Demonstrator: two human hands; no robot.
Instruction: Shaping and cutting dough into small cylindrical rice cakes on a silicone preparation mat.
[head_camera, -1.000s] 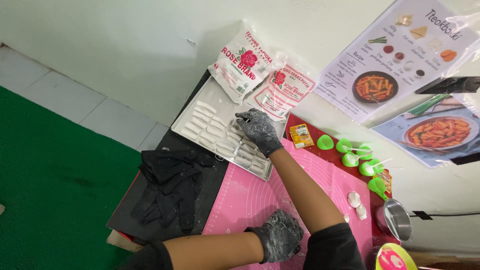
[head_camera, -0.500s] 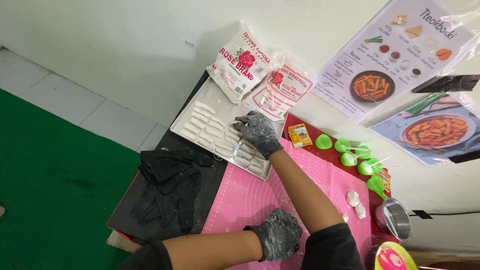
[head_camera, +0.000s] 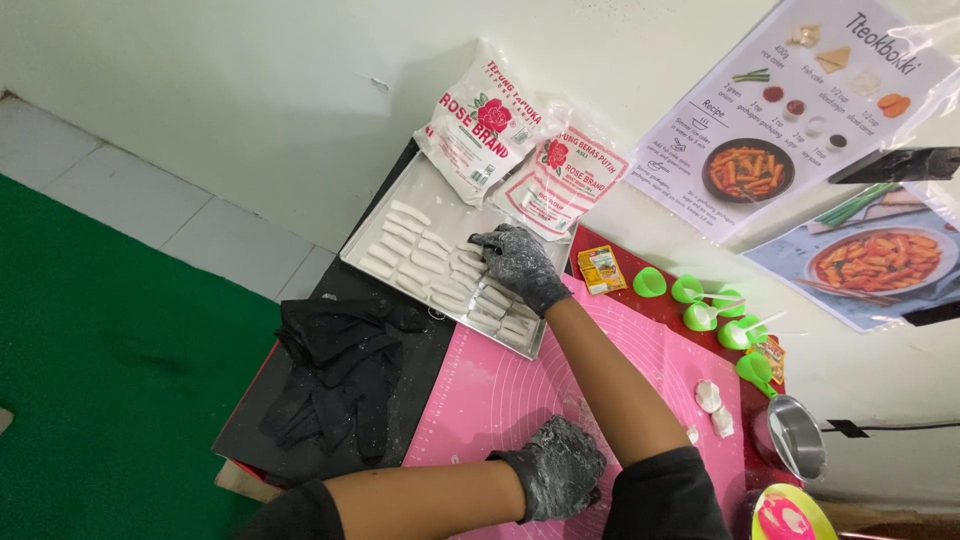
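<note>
Right hand (head_camera: 517, 265): black glove, floured, arm stretched forward, fingers curled down together onto white dough sticks (head_camera: 432, 262) lined in rows on the metal tray (head_camera: 378, 238) at the worktop's far edge. Left hand (head_camera: 556, 478): gloved, forearm crossing low, fingers bunched loosely on the pink mat (head_camera: 520, 385); whether it holds anything cannot be told.

Bright even light, soft shadows, sharp focus throughout.

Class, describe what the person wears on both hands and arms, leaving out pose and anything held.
Both the left hand and the right hand wear black gloves dusted with white powder. Dark black sleeves are pushed up near the elbows, leaving the forearms bare. No watch or jewellery shows.
</note>
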